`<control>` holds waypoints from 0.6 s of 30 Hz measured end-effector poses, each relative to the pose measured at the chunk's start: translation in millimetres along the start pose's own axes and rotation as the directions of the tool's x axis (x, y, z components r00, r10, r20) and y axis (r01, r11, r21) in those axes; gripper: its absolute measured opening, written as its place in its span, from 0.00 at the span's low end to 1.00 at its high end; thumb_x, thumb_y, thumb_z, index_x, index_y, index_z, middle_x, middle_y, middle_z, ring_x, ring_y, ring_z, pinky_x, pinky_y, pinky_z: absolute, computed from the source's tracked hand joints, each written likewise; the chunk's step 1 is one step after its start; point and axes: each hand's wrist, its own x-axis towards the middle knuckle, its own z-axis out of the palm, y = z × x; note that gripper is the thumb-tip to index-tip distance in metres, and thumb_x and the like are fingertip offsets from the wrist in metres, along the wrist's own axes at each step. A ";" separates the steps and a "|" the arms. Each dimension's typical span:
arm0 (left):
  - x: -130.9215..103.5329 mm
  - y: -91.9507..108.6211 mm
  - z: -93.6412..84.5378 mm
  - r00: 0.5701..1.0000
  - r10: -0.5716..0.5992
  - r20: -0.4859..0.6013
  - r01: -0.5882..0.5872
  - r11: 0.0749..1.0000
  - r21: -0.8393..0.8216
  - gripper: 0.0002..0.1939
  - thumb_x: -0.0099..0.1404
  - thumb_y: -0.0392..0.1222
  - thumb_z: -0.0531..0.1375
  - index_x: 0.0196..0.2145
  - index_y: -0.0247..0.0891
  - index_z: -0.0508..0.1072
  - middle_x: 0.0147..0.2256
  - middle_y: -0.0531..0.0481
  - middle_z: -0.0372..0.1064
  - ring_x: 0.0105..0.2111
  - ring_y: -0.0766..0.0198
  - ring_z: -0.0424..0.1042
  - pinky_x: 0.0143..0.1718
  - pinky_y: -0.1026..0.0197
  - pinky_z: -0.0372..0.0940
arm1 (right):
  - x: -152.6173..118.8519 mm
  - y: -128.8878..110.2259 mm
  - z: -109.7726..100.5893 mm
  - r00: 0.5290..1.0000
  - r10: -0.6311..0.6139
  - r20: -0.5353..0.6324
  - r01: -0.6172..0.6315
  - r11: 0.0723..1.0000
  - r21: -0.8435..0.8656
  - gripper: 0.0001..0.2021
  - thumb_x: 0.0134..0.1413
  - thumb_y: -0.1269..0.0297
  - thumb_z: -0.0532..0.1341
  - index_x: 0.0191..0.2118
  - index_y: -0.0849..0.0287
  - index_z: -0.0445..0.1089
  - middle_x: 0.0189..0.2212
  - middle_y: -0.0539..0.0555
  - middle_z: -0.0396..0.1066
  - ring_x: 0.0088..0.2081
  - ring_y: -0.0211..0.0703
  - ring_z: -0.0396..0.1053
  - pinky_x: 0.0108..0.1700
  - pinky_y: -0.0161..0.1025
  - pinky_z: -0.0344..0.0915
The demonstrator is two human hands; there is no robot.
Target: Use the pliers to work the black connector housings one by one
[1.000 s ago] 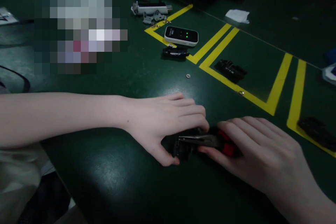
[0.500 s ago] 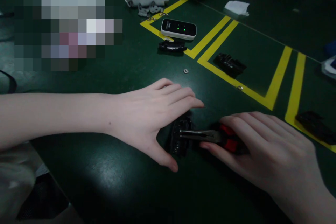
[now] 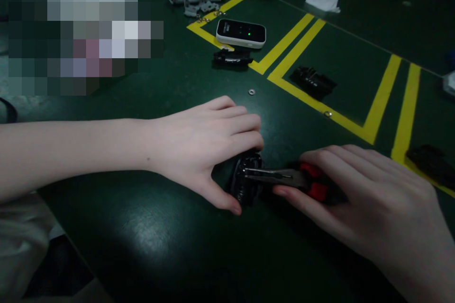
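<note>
On the dark green table lies a small black plastic part [image 3: 245, 189], partly covered by my fingers. My left hand [image 3: 213, 139] grips it, with the thumb at its near end and the curled fingers at its far end. Red-handled needle-nose pliers [image 3: 287, 177] are held in my right hand [image 3: 369, 199]. Their slim jaws point left and lie over the black part, slightly parted at the tips. Whether the jaws touch anything small there, I cannot tell.
Beyond my hands sit a white-and-black device with a green light [image 3: 241, 33], a black curved piece [image 3: 232, 58] and another black part [image 3: 313, 81]. A small metal ring [image 3: 251, 92] lies nearer. Yellow tape [image 3: 320, 104] marks the table. White paper [image 3: 323, 2] lies farther back.
My left fingers have curled in and closed around the black part, which has turned slightly. The plier jaws have parted a little at the tips and tilted upward.
</note>
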 end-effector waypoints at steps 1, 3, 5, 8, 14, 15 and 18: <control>0.2 0.2 0.1 1.000 -0.003 0.002 0.003 1.000 0.002 0.34 0.58 0.69 0.61 0.49 0.37 0.70 0.48 0.42 0.70 0.47 0.50 0.69 0.53 0.51 0.54 | 0.3 -0.3 0.1 1.000 0.002 -0.002 -0.002 1.000 0.000 0.21 0.63 0.45 0.58 0.34 0.62 0.69 0.28 0.55 0.69 0.29 0.41 0.64 0.29 0.38 0.57; 0.7 0.8 0.2 1.000 -0.005 0.004 0.005 1.000 0.007 0.32 0.58 0.67 0.61 0.48 0.37 0.70 0.48 0.42 0.70 0.47 0.49 0.69 0.52 0.51 0.55 | 0.8 -0.5 0.2 1.000 0.006 0.010 -0.006 1.000 0.006 0.21 0.63 0.45 0.58 0.34 0.62 0.69 0.28 0.55 0.69 0.28 0.41 0.64 0.29 0.38 0.56; 1.3 1.3 0.5 1.000 -0.001 0.003 0.001 1.000 0.012 0.32 0.58 0.66 0.61 0.48 0.35 0.70 0.47 0.41 0.70 0.46 0.50 0.69 0.51 0.51 0.56 | 1.4 -0.5 -0.1 1.000 0.013 0.024 -0.013 1.000 0.018 0.21 0.62 0.45 0.58 0.35 0.62 0.69 0.28 0.54 0.68 0.28 0.41 0.63 0.29 0.38 0.56; 2.0 1.3 1.3 1.000 0.011 -0.004 -0.011 1.000 0.014 0.33 0.58 0.65 0.61 0.48 0.33 0.71 0.46 0.41 0.69 0.44 0.50 0.69 0.49 0.50 0.57 | 1.7 -0.5 -1.8 0.998 0.024 0.059 -0.025 0.999 0.026 0.21 0.62 0.44 0.58 0.36 0.62 0.68 0.29 0.54 0.68 0.29 0.41 0.63 0.29 0.38 0.56; 2.6 0.1 1.8 1.000 0.011 -0.001 -0.011 1.000 0.017 0.32 0.59 0.66 0.60 0.47 0.34 0.71 0.47 0.41 0.69 0.45 0.49 0.69 0.50 0.49 0.57 | 3.2 -1.2 -3.7 0.999 0.027 0.042 -0.029 0.999 0.045 0.22 0.63 0.44 0.57 0.32 0.60 0.66 0.25 0.52 0.65 0.26 0.39 0.61 0.27 0.37 0.54; 2.7 0.2 1.6 1.000 0.009 0.002 -0.009 1.000 0.019 0.32 0.59 0.66 0.60 0.47 0.35 0.71 0.47 0.41 0.69 0.45 0.49 0.69 0.50 0.49 0.57 | 4.1 -1.6 -4.0 0.999 0.028 0.044 -0.029 0.999 0.044 0.22 0.63 0.43 0.57 0.32 0.60 0.66 0.25 0.52 0.65 0.26 0.39 0.61 0.26 0.37 0.54; 2.9 0.7 0.7 1.000 -0.003 0.011 0.003 1.000 0.028 0.32 0.58 0.67 0.60 0.47 0.36 0.71 0.47 0.42 0.69 0.45 0.49 0.69 0.50 0.50 0.57 | 7.0 -2.8 -5.4 0.998 0.029 0.063 -0.032 0.998 0.051 0.22 0.63 0.43 0.56 0.31 0.60 0.65 0.24 0.51 0.64 0.25 0.38 0.60 0.26 0.36 0.53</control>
